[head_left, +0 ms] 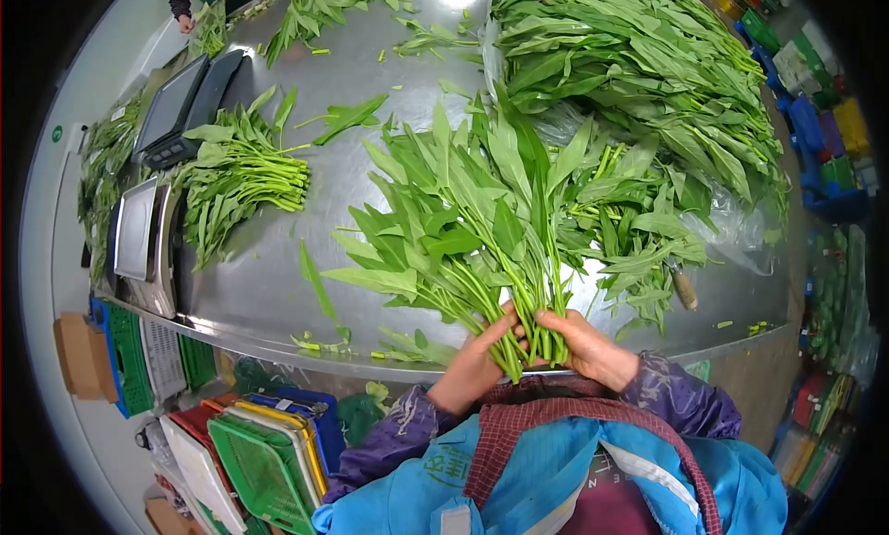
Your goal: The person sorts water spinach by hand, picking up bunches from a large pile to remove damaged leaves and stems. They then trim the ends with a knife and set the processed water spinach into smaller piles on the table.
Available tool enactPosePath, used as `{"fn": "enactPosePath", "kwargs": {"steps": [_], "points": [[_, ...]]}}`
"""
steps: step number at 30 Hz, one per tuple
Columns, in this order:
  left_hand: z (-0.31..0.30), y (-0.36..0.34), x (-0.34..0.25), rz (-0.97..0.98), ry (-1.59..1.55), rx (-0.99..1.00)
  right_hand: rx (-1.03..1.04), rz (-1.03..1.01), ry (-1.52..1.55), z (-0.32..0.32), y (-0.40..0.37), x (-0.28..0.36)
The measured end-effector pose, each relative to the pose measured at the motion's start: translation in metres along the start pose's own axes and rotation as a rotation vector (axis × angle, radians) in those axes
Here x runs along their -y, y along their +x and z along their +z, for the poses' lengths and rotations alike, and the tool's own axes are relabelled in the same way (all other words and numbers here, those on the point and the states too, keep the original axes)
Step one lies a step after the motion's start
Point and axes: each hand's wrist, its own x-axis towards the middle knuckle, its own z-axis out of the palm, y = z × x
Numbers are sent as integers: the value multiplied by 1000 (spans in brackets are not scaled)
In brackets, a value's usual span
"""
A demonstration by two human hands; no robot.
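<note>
A leafy bunch of water spinach (500,248) is gripped near the cut stem ends by both hands, its leaves fanning away from me over the table. My left hand (476,365) is closed round the left side of the stems. On the right side, my right hand (587,346) holds the same stems, its thumb close to the left one. Loose water spinach (648,225) lies just beyond my right hand. Beside it is a wooden handle (683,287), whose other end is hidden under leaves.
A large heap of water spinach (639,72) covers the far right of the metal table (269,267). At left, a bunched pile (255,174) lies by two scales (139,228). Another person's hand (186,24) shows at the top left. Crates (264,466) stand below the table edge.
</note>
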Motion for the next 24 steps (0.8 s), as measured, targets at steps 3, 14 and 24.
{"fn": "enactPosePath", "kwargs": {"steps": [3, 14, 24], "points": [[17, -7, -6, -68, 129, -147, -20, -29, -125, -1, 1, -3], [-16, 2, 4, -111, -249, 107, 139, 299, 239, -11, 13, -6], [19, 15, -2, -123, -144, -49, 252, 378, 74, -11, 9, -1]]}}
